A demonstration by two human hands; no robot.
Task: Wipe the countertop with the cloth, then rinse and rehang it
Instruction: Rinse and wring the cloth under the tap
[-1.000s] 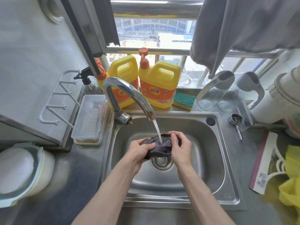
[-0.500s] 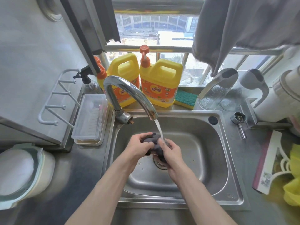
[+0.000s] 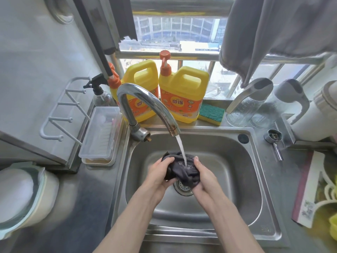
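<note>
While water streams from the curved chrome faucet [image 3: 145,105], the dark grey wet cloth [image 3: 182,170] sits bunched over the stainless steel sink [image 3: 237,172] drain; left hand [image 3: 157,177] and right hand [image 3: 205,179] grip its opposite sides, fingers curled round it.

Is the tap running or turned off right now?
Running: a white stream falls from the faucet spout onto the dark cloth held over the sink.

Barred window [image 3: 175,33] top centre, bright daylight, buildings outside. Pale wall [image 3: 32,57] upper left, white hook rack [image 3: 60,138] on it. Grey fabric [image 3: 273,24] hangs upper right.
</note>
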